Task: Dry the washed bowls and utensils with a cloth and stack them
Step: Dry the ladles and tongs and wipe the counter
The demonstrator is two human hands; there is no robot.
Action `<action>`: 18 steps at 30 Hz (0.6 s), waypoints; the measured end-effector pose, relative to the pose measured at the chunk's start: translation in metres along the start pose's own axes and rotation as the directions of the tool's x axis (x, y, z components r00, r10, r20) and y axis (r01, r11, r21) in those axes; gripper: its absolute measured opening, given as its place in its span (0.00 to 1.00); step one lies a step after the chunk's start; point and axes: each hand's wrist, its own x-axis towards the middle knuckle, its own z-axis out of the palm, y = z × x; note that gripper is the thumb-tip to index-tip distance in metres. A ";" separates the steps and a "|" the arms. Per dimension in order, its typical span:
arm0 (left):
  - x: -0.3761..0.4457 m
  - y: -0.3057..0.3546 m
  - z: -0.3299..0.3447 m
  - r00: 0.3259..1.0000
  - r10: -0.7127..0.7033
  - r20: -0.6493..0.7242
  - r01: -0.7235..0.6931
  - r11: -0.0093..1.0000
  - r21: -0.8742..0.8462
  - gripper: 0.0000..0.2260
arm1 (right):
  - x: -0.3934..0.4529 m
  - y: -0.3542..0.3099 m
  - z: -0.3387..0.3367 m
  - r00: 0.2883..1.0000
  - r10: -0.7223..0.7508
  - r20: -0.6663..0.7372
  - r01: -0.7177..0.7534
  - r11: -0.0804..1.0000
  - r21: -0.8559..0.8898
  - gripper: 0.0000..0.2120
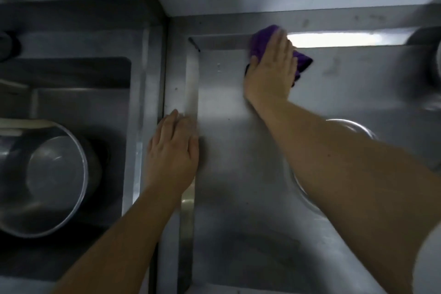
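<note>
right hand (269,67) flat, fingers together, pressing purple cloth (303,61) on far counter (238,222) | left hand (171,150) flat on left ridge | steel bowl (47,174) in left sink | risk: sweeping forearm may knock second bowl (355,127) beneath it

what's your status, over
Right hand presses purple cloth on steel counter. Left hand flat on counter edge. Steel bowl sits in sink. Nothing blocking.

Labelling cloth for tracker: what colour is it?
Purple. The cloth lies under the right hand on the steel counter; head view, the only one.
</note>
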 end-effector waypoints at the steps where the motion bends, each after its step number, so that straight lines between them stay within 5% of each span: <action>1: 0.001 -0.001 -0.003 1.000 -0.007 -0.010 0.006 1.000 -0.007 0.20 | -0.007 -0.014 0.008 0.988 -0.141 0.054 0.143 0.989 -0.035 0.34; 4: 0.004 0.000 -0.014 0.999 -0.023 -0.040 0.022 0.999 -0.038 0.20 | -0.033 -0.042 0.024 0.801 -0.544 0.249 0.567 0.823 -0.028 0.31; 7: 0.006 0.003 -0.023 0.998 -0.025 -0.060 0.021 0.997 -0.072 0.21 | -0.055 -0.016 0.016 0.562 -0.745 0.360 0.783 0.619 0.058 0.31; 10: 0.008 0.005 -0.025 0.998 -0.019 -0.060 0.014 0.997 -0.081 0.21 | -0.066 0.041 -0.006 0.182 -0.873 0.452 0.954 0.268 0.133 0.30; 11: 0.007 0.005 -0.025 0.998 -0.018 -0.060 0.013 0.996 -0.083 0.21 | -0.060 0.053 -0.012 0.164 -0.876 0.455 0.957 0.252 0.141 0.30; 12: 0.006 0.004 -0.025 0.998 -0.017 -0.060 0.012 0.996 -0.085 0.21 | -0.048 0.059 -0.016 0.241 -0.869 0.432 0.939 0.321 0.121 0.31; 14: 0.002 0.002 -0.025 0.998 -0.012 -0.061 0.007 0.996 -0.088 0.21 | -0.017 0.058 -0.015 0.578 -0.753 0.313 0.791 0.612 0.013 0.31; 16: -0.004 0.000 -0.025 0.998 -0.015 -0.067 0.009 0.996 -0.093 0.22 | 0.008 0.045 -0.014 0.866 -0.473 0.163 0.490 0.867 -0.093 0.32; 18: -0.009 -0.003 -0.025 0.997 -0.020 -0.069 0.012 0.994 -0.105 0.22 | 0.014 0.028 -0.005 0.969 -0.233 0.084 0.240 0.967 -0.088 0.33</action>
